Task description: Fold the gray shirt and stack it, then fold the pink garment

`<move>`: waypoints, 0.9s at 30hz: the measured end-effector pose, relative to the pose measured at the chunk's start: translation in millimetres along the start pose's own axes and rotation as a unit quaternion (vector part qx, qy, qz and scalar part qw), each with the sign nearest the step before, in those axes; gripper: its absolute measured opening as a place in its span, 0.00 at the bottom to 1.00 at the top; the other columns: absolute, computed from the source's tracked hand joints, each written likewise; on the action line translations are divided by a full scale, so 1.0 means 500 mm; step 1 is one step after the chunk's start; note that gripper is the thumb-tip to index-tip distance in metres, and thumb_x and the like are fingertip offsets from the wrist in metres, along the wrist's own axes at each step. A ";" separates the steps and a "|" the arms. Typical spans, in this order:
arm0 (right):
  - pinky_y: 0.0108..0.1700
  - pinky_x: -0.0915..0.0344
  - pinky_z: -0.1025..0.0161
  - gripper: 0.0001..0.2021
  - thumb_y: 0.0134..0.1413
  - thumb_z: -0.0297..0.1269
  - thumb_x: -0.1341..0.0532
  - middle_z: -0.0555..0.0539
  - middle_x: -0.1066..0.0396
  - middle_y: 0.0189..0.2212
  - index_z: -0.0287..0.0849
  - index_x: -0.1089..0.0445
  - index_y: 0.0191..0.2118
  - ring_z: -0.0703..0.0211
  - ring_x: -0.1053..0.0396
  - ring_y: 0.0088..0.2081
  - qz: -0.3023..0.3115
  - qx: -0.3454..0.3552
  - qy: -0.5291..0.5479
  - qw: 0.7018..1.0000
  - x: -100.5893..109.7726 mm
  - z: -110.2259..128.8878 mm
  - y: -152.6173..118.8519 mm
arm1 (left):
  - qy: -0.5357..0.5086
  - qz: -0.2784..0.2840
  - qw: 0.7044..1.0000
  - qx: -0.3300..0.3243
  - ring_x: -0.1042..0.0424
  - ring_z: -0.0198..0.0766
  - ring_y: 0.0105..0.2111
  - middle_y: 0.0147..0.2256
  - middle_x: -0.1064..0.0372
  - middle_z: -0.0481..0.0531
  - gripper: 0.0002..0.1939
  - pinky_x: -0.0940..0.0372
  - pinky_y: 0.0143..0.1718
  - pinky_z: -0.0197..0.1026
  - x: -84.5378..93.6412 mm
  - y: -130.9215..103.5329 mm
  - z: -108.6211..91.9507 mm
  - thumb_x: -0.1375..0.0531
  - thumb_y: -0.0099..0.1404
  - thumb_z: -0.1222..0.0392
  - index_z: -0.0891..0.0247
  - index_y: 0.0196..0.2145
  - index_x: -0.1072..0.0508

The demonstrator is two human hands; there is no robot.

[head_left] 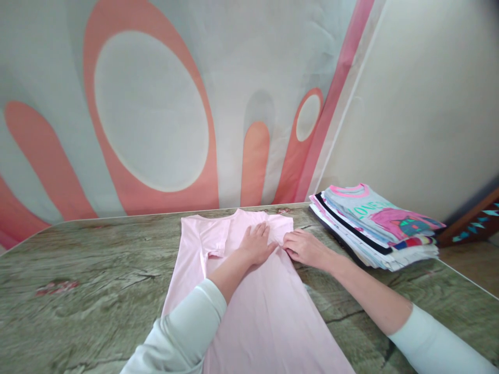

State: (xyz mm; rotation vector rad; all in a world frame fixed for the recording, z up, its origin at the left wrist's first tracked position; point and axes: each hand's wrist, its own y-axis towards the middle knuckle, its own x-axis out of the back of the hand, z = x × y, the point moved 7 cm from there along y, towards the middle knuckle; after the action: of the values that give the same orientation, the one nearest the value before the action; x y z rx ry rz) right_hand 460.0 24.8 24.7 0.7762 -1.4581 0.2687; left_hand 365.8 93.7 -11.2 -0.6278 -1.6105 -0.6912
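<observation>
A light pink short-sleeved garment (265,317) lies spread over the table, its neck end toward the wall and its lower end running out of view at the bottom. On the left its side is folded inward, with a sleeve lying on top. My left hand (257,244) rests flat on the upper part of the garment, fingers stretched out. At the garment's right edge, just below the shoulder, my right hand (306,248) has its fingers bent and pinched on the cloth.
A stack of folded clothes (374,223) stands at the right, a grey shirt with pink collar on top. The wood-patterned table (97,291) reaches back to a wall covering (230,78) with coral shapes. A dark brown patterned object (473,223) is at the far right.
</observation>
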 end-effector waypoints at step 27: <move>0.17 0.48 0.71 0.12 0.49 0.44 0.44 0.52 0.34 0.18 0.39 0.36 0.26 0.68 0.39 0.15 0.122 -0.384 0.357 0.843 -0.041 0.004 -0.073 | 0.000 -0.005 1.000 0.001 0.60 0.48 0.62 0.63 0.61 0.60 0.34 0.63 0.59 0.55 0.001 0.000 0.001 0.64 0.66 0.42 0.67 0.61 0.53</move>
State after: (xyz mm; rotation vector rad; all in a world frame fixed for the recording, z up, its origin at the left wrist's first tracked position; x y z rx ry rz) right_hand 477.8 2.3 -6.1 -0.1824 -0.8112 0.1165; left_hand 365.3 94.1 -10.9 -0.6181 -1.6149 -0.6961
